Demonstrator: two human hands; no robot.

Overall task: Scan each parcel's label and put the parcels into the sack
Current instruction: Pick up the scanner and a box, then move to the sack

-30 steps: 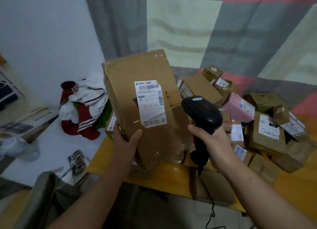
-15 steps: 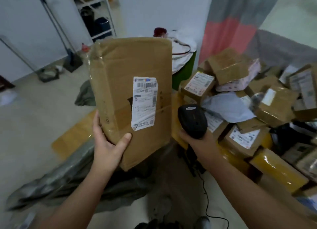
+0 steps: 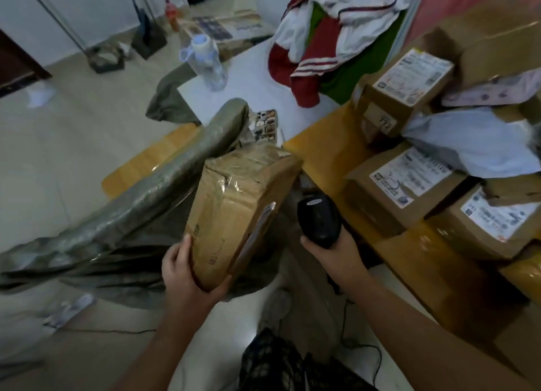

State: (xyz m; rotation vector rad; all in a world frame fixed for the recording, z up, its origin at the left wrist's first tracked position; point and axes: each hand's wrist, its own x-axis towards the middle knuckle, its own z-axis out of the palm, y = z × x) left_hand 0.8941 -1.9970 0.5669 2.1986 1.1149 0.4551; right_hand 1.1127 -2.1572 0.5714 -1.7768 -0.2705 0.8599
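The fingers (image 3: 179, 254) of the left hand (image 3: 187, 276) curl round the lower corner of a brown box (image 3: 231, 215), with the thumb under its near edge, holding it tilted so that its taped top leans toward twelve o'clock. Its white label (image 3: 259, 232) sits on the face turned to three o'clock and is seen almost edge-on. The box is at the dark mouth of the grey-green sack (image 3: 146, 203), whose rolled rim runs from the box's eleven o'clock down to eight o'clock; I cannot tell whether they touch. Just beside the box at three o'clock, the right hand (image 3: 330, 257) grips the handle of a black scanner (image 3: 319, 219). From two to four o'clock, labelled parcels (image 3: 401, 185) are piled on a yellow table (image 3: 319, 150). A clear bottle (image 3: 205, 62) stands at twelve o'clock, with bundled clothes (image 3: 330, 39) at one.
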